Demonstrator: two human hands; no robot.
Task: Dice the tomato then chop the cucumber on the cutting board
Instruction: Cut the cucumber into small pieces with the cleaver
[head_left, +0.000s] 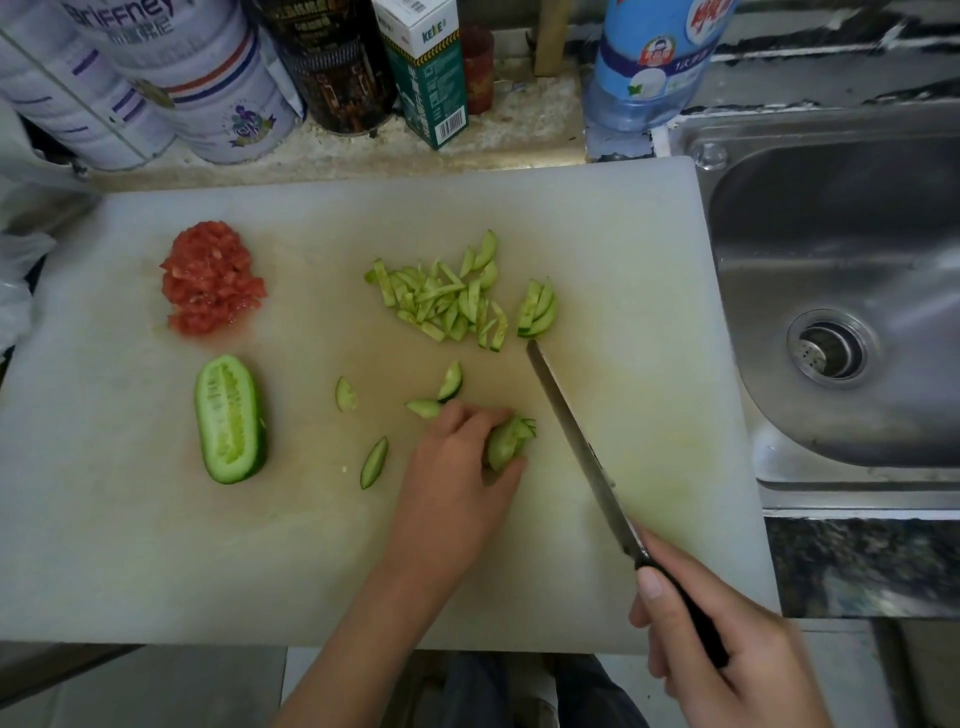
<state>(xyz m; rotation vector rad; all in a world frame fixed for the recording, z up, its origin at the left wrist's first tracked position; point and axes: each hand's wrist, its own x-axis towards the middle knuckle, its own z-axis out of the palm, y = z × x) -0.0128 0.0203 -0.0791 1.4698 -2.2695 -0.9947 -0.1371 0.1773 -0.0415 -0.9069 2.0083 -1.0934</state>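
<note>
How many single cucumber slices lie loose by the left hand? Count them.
4 slices: two beyond the left hand, one farther left, one beside the hand. Others may be hidden.

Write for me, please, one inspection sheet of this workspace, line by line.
Surface: white cutting board, stained greenish in the middle.
Job's things: diced tomato far left; cucumber half cut face up; cucumber strips in the middle; loose slices scattered.
Clutter: tins, carton and blue bottle behind the board.
Hands: left hand holds a bunch of cucumber slices; right hand grips the knife by its black handle.
Cables: nothing seen.
Surroundings: steel sink to the right.
</note>
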